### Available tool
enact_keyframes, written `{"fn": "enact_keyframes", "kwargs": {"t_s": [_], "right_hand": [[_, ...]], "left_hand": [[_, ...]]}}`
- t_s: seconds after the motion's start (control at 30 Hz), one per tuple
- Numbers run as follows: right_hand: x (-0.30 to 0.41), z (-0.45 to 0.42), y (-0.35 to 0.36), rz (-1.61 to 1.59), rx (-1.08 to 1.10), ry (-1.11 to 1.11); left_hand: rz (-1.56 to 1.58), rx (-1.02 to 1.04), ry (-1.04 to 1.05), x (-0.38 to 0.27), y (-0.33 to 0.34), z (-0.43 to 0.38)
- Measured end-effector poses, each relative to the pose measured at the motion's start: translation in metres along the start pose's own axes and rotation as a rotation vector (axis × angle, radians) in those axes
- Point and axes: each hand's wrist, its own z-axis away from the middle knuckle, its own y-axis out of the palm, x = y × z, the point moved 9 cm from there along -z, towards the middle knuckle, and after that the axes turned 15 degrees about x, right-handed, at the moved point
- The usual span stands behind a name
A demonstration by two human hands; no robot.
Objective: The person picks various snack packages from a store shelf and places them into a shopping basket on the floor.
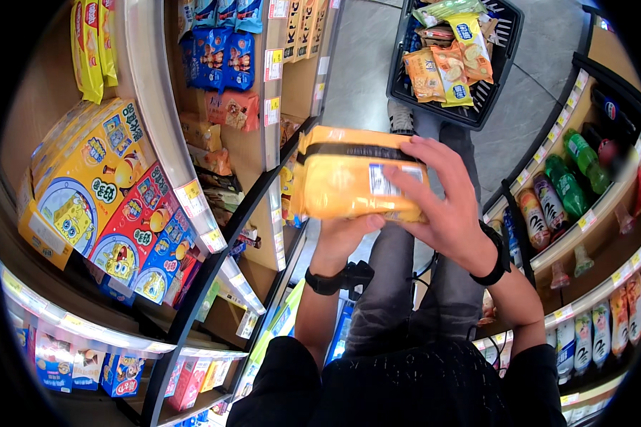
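A yellow-orange plastic snack package with a dark band and a white label is held in front of my body. My left hand supports it from below, thumb at its lower edge and fingers hidden beneath. My right hand grips its right end, with fingers over the top and across the label. Beyond the package, a black plastic shopping basket stands on the floor by my feet, holding several snack packets.
Left shelves hold cartoon-printed boxes, blue snack bags and yellow packets. A dark shelf upright crosses at left. On the right, curved shelves carry green soda bottles and other drinks.
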Motion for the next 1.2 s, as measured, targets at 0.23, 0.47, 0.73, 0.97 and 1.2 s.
{"fn": "enact_keyframes", "kwargs": {"t_s": [0.23, 0.47, 0.73, 0.97, 1.2], "right_hand": [[-0.049, 0.01, 0.069, -0.891, 0.156, 0.471], [-0.036, 0.009, 0.11, -0.848, 0.263, 0.454], [-0.063, 0.03, 0.125, -0.898, 0.351, 0.5], [-0.069, 0.04, 0.135, -0.887, 0.388, 0.539], [-0.072, 0.044, 0.137, -0.887, 0.382, 0.52]], "left_hand": [[0.13, -0.031, -0.099, 0.039, -0.041, 0.014], [0.028, -0.377, 0.035, -0.011, -0.111, 0.033], [0.121, -0.71, 0.523, -0.082, -0.272, 0.052], [0.149, -0.977, 0.487, -0.089, -0.368, 0.045], [0.335, -0.792, 0.337, -0.079, -0.362, 0.018]]}}
